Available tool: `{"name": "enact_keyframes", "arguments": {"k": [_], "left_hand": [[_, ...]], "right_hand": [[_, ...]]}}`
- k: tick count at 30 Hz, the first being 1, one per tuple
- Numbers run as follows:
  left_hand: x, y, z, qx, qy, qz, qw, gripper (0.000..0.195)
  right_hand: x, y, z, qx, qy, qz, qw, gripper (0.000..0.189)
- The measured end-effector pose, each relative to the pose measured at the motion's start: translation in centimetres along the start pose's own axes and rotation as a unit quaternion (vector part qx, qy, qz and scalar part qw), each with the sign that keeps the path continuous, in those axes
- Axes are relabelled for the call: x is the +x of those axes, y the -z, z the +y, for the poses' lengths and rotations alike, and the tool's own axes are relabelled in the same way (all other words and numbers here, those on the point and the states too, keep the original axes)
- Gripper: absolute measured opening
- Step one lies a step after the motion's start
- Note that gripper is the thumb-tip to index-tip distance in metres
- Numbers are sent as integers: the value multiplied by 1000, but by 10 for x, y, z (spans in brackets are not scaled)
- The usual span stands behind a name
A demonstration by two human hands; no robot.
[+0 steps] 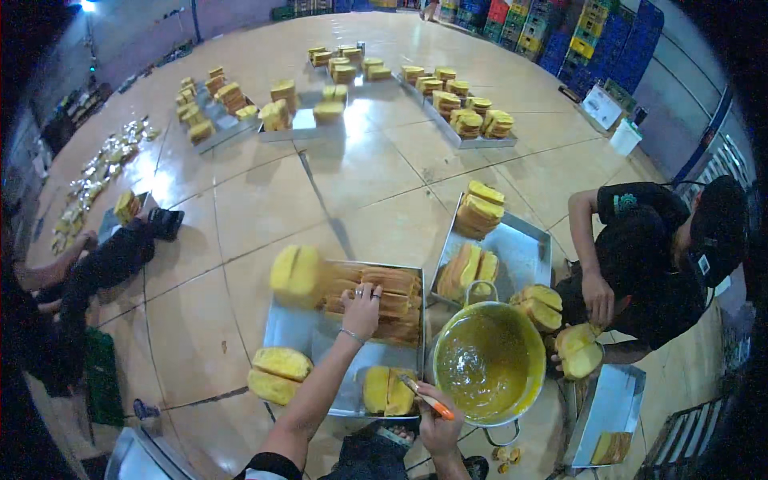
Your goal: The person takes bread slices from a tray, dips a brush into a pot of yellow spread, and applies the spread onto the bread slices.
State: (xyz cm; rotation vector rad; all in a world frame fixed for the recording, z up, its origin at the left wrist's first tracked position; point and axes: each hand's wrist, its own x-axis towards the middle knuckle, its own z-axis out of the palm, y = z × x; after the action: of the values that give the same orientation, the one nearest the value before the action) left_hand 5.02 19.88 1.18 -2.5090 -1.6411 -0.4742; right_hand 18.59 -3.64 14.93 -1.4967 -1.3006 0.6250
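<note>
My left hand (363, 309) rests its fingertips on the rows of brown-crusted bread (390, 291) in a metal tray (294, 339); whether it grips a piece is unclear. In my right hand (441, 420) is a brush with an orange handle (443, 410). Its bristles touch the yellow-topped pair of bread pieces (387, 391) at the tray's near right corner. Just right of the tray stands a metal pot (489, 363) of glossy yellow liquid. A blurred yellow bread stack (296, 276) is at the tray's far left corner, and another yellow pair (279, 375) lies at its near left.
A co-worker (636, 264) at right holds yellow-coated bread (579, 351) beside the pot. Behind the pot, another tray (522, 240) holds bread. Another person (90, 282) sits at left near wrapped packs (99, 177). More bread trays (303, 133) and stacked crates (585, 36) stand farther off.
</note>
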Motion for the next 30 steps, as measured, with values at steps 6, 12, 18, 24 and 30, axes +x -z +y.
{"name": "enact_keyframes", "arguments": {"k": [6, 12, 18, 24, 30], "left_hand": [[-1, 49, 1, -167, 55, -43, 984, 60], [-62, 70, -1, -822, 273, -124, 483, 65], [-81, 98, 31, -977, 211, 34, 30, 76], [-88, 58, 21, -999, -10, 35, -8, 87], [-97, 58, 10, -973, 125, -4, 196, 88]], "right_hand": [[13, 22, -10, 21, 7, 43, 999, 19], [37, 52, -6, 32, 17, 117, 992, 19], [32, 69, 8, 36, -40, 138, 989, 13], [27, 68, 11, 42, -64, 115, 990, 12], [36, 74, 21, 5, -33, 147, 989, 12]]}}
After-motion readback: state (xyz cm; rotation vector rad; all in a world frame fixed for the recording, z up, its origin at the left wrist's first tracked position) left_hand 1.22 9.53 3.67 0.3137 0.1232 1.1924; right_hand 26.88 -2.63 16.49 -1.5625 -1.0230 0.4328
